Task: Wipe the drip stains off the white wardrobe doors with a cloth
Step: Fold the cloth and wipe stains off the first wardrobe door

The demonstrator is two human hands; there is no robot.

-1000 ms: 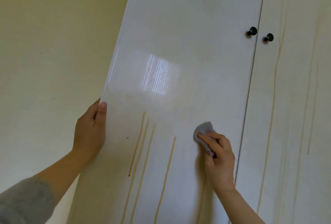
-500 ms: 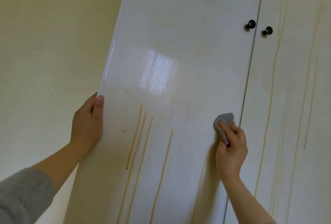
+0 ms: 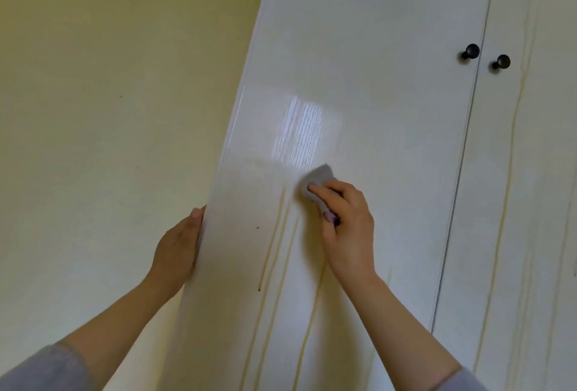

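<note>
At 9 o'clock, yellow wall (image 3: 109,109). Left hand (image 3: 178,250): grip wrapped on left door (image 3: 374,47) outer edge. Door long axis leans toward 1 o'clock. Drip stains (image 3: 274,240) run 1-to-7 o'clock, at 7 o'clock of cloth (image 3: 318,179). Cloth grey, wadded, tip pointing 12 o'clock, pressed on door. Right hand (image 3: 349,228): grip closed round cloth. Two dark knobs (image 3: 471,51) at 2 o'clock. Right door (image 3: 537,172) streaked.
</note>
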